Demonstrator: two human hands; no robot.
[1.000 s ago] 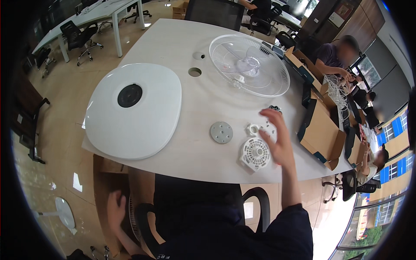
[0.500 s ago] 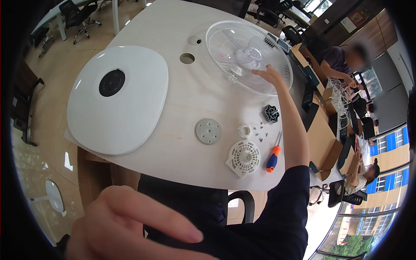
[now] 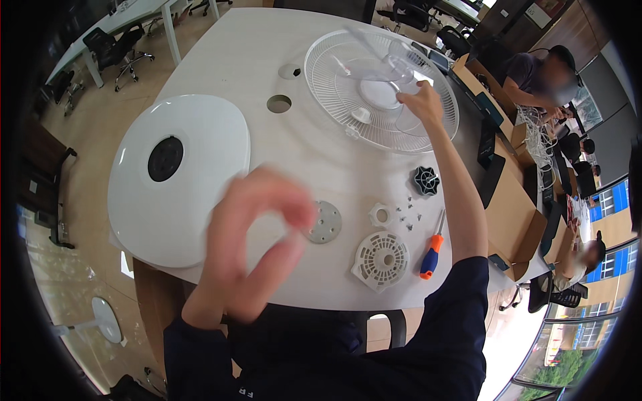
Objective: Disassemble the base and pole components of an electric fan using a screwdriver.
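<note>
My right hand (image 3: 422, 105) is closed on a clear plastic fan blade (image 3: 384, 69), gripping it near the hub. The blade is tilted above a round white wire fan grille (image 3: 334, 113), which lies on the table. My left hand (image 3: 257, 234), blurred by motion, hovers over the near part of the table with thumb and fingers curved and apart. I see nothing in it. Beside its fingertips lies a grey round plate with holes (image 3: 326, 222). A white plastic ring nut (image 3: 372, 215) and a white slotted motor cover (image 3: 391, 244) lie further right.
A white fan base (image 3: 194, 214) with a black centre covers the table's left side. On the right are a black knob (image 3: 426, 181), several small screws (image 3: 410, 217) and an orange-blue screwdriver (image 3: 431, 257). Open cardboard boxes (image 3: 511, 224) line the right edge; people sit beyond.
My right hand has lifted and tilted the fan blade off the grille's middle. My left hand has moved up and forward from the lower left to above the table.
</note>
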